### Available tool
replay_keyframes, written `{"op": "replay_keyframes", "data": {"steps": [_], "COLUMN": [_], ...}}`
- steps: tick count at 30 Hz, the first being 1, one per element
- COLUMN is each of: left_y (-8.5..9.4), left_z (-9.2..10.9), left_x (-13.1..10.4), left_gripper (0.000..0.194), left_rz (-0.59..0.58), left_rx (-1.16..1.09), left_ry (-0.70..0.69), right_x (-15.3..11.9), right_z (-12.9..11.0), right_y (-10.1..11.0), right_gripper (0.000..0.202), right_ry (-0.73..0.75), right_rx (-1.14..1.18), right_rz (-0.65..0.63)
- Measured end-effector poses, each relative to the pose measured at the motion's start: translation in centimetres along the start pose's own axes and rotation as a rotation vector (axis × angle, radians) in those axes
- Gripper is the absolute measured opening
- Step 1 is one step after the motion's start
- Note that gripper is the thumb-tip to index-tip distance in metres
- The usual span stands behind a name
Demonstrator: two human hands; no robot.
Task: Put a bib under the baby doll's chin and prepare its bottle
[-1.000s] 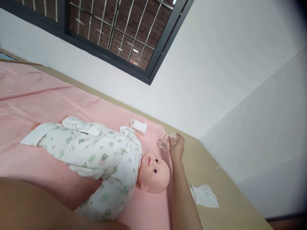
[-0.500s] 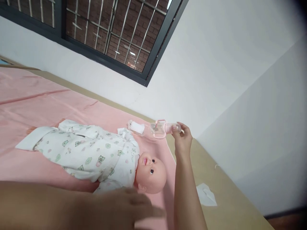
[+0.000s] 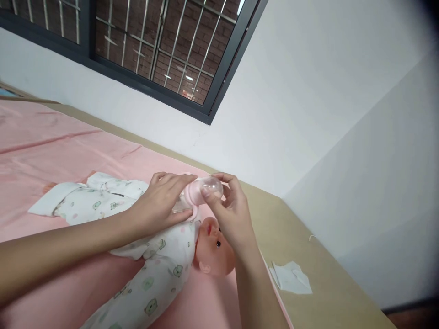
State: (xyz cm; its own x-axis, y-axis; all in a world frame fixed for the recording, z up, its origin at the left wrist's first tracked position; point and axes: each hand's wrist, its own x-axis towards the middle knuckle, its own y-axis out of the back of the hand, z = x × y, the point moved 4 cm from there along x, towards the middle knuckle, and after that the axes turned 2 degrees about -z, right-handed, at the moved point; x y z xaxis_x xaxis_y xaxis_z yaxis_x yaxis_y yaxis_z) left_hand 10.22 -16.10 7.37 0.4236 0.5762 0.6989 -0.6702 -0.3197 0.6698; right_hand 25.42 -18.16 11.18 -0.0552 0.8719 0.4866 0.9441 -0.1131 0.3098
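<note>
A baby bottle [image 3: 194,193] with pink handles, a pink collar and a clear dome cap is held above the baby doll's chest. My left hand [image 3: 163,196] wraps round its body, hiding most of it. The fingers of my right hand [image 3: 229,201] pinch the clear cap [image 3: 213,186] at the other end; the cap is still on the bottle. Beneath lies the baby doll [image 3: 215,251] on its back, in white clothes with a green bear print. My right hand and wrist cover part of its head.
A pink sheet [image 3: 44,141] lies over the tan bed surface [image 3: 329,283]. A crumpled white tissue [image 3: 291,277] rests to the right. White walls [image 3: 260,123] and a barred window [image 3: 154,55] stand behind.
My left hand has come up from the lower edge and taken hold of the bottle's body. The bottle has moved left and closer, over the doll, with my right hand on its cap.
</note>
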Motion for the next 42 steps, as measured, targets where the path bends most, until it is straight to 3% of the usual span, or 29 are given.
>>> {"op": "replay_keyframes", "data": {"steps": [6,42], "left_y": [-0.3,-0.1], "left_z": [0.1,-0.3], "left_x": [0.1,-0.1], "left_gripper": [0.043,0.043], "left_rz": [-0.023,-0.033], "left_rx": [-0.061,-0.068], "left_ry": [0.004,-0.029], "right_x": [-0.8,-0.1], "right_z": [-0.5,-0.2], "right_y": [-1.6,-0.8], "right_gripper": [0.033,0.033], "right_ry": [0.001,0.024], "right_rx": [0.033,0.206], "right_rz": [-0.067,-0.109]}}
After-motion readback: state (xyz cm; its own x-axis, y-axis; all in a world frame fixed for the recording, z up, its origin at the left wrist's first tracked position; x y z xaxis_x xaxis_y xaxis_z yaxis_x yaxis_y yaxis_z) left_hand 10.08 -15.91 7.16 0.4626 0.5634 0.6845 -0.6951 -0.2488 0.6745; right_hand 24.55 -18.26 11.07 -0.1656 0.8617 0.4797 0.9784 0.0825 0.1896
